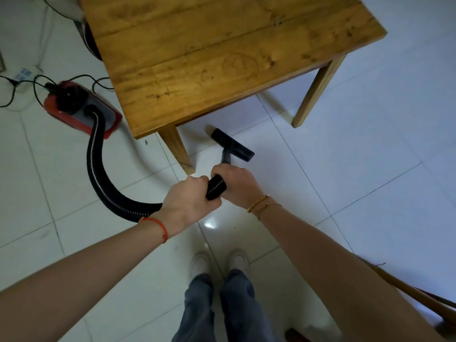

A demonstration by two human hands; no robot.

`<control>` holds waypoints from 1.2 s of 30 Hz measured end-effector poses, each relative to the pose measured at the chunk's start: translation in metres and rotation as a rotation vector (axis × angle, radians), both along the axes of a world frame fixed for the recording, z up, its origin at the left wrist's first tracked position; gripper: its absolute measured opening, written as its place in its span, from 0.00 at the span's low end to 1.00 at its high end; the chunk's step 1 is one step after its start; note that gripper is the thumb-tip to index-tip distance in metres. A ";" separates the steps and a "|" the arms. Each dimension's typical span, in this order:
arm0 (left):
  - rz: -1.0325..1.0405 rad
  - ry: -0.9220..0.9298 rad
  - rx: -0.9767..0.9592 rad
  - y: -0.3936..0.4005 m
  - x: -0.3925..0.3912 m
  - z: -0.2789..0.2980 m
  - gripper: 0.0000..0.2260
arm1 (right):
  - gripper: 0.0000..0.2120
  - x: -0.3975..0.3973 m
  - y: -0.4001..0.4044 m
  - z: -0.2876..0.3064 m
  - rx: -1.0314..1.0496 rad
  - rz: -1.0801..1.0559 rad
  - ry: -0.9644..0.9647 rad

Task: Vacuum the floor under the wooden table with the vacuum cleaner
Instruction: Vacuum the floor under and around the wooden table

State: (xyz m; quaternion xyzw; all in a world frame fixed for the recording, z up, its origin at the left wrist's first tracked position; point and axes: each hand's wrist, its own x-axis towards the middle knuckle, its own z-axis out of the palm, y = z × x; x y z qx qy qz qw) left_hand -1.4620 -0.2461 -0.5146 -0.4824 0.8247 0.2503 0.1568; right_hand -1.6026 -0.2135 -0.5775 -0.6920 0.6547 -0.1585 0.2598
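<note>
Two hands [190,201] gripping one hose [98,169], one table [209,50]

Both hands gripped a black ribbed hose [106,178]: left hand [188,201] behind, right hand [237,185] ahead. Its floor nozzle [233,144] sat on white tiles [345,169] at the wooden table's [209,53] edge, beside one leg [179,150]. The red vacuum cleaner [81,108] stood left, apparently plugged in.

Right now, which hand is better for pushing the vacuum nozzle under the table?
Probably the right hand: its grip sits closest to the nozzle. The left hand holds the hose farther back.
</note>
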 end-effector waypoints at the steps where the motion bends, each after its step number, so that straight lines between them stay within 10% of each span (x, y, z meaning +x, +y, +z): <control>1: 0.002 -0.002 0.005 0.001 0.000 0.004 0.10 | 0.03 0.000 0.002 0.003 -0.004 -0.002 -0.027; 36: -0.062 -0.038 0.138 -0.053 -0.106 -0.008 0.11 | 0.08 -0.096 -0.039 0.015 0.294 -0.039 0.107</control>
